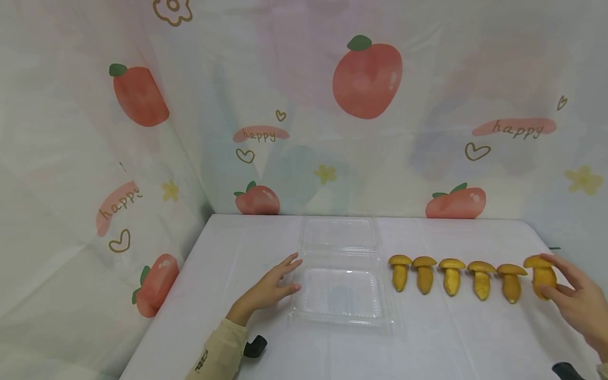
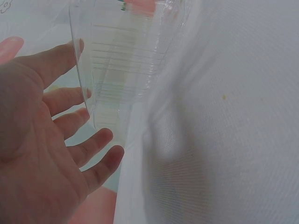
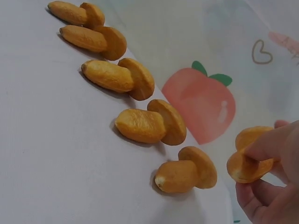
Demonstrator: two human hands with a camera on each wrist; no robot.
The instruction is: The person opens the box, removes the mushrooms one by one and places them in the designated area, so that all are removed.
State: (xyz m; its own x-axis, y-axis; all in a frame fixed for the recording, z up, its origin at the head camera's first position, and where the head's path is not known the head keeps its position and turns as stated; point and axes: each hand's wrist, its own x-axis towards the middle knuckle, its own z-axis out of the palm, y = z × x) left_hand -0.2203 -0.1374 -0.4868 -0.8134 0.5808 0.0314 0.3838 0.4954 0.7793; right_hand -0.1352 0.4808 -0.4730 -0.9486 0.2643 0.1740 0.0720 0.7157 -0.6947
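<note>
My right hand (image 1: 577, 295) pinches a yellow-brown mushroom (image 1: 543, 275) at the right end of a row. In the right wrist view that mushroom (image 3: 247, 158) sits between thumb and fingers, partly covered by them. Several similar mushrooms (image 1: 452, 275) lie to its left on the white table, caps toward the back. At the left edge of a clear plastic clamshell box (image 1: 342, 317) is my left hand (image 1: 268, 290), its fingers spread. The left wrist view shows the palm and the fingertips (image 2: 112, 156) beside the box's transparent wall (image 2: 121, 51). The box stands open, its lid (image 1: 338, 232) folded back.
A white cloth covers the table (image 1: 427, 343). Behind it and on the left hangs a curtain (image 1: 304, 79) printed with peaches and hearts. Dark objects show beside the left sleeve (image 1: 256, 347) and near the right wrist (image 1: 567, 371).
</note>
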